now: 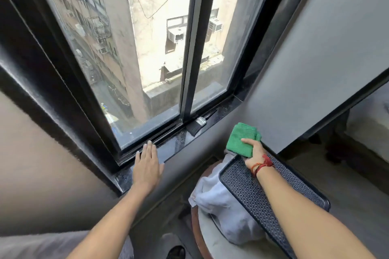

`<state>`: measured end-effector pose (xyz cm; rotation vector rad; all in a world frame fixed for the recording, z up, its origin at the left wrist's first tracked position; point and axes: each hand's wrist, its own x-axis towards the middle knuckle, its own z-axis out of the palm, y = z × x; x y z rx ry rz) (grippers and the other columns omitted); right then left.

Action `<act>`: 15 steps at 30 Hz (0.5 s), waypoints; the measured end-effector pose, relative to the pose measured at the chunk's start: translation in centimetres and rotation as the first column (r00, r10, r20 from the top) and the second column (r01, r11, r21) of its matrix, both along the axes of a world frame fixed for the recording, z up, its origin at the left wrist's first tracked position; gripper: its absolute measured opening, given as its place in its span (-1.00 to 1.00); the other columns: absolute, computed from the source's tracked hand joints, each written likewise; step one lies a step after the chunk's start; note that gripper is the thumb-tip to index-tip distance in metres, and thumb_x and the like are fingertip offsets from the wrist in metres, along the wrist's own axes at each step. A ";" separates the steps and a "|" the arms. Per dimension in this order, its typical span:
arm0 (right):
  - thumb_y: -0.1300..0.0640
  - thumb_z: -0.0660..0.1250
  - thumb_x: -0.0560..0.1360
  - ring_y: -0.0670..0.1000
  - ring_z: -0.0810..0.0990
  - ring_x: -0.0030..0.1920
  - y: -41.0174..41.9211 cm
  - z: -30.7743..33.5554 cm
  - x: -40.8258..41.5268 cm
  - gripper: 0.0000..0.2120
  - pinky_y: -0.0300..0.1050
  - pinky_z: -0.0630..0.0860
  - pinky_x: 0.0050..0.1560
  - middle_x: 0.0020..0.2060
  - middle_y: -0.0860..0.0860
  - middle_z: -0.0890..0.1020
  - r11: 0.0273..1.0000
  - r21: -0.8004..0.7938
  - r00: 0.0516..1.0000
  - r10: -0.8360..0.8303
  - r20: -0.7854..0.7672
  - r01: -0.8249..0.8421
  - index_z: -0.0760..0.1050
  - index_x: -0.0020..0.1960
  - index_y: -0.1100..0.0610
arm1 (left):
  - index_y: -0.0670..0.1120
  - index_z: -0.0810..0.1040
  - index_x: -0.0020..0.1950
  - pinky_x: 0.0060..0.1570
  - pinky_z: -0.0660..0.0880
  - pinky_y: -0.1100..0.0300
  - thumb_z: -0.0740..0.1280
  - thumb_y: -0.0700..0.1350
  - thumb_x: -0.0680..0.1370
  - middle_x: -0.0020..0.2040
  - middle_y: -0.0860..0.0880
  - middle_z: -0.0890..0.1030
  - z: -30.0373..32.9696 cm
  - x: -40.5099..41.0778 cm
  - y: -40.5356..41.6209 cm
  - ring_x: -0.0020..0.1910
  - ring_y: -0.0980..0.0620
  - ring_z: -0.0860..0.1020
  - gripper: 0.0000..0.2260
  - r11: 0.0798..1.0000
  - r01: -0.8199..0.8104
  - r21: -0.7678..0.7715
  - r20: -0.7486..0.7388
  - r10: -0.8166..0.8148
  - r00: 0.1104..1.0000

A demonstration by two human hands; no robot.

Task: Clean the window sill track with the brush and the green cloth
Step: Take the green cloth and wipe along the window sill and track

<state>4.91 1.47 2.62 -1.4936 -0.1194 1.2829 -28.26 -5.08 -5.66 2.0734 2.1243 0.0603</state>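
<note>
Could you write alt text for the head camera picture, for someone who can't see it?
Seen from above, a person's right hand holds a folded green cloth over a patterned tray, while the left hand rests flat on the dark window sill. A small brush lies on the sill by the track.

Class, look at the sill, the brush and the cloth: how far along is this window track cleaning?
Done: cannot be judged; the brush lies on the sill, in no hand. In hand: the right hand has a grip on the folded green cloth over a tray; the left hand lies flat on the sill. Left: wiping the track, which the cloth has not reached.
</note>
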 end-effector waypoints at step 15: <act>0.32 0.34 0.38 0.14 0.62 0.03 6.2 -1.7 -17.8 -0.66 0.01 0.61 0.03 0.02 0.10 0.65 0.528 -0.406 -0.436 0.075 0.897 -0.746 0.57 0.15 0.17 | -0.38 -0.03 0.58 0.59 0.02 -0.17 0.29 0.07 0.63 0.60 -0.38 -0.02 -3.2 -0.5 -7.6 0.61 -0.31 -0.03 -0.22 0.953 -0.300 -0.042 0.154 0.303 0.940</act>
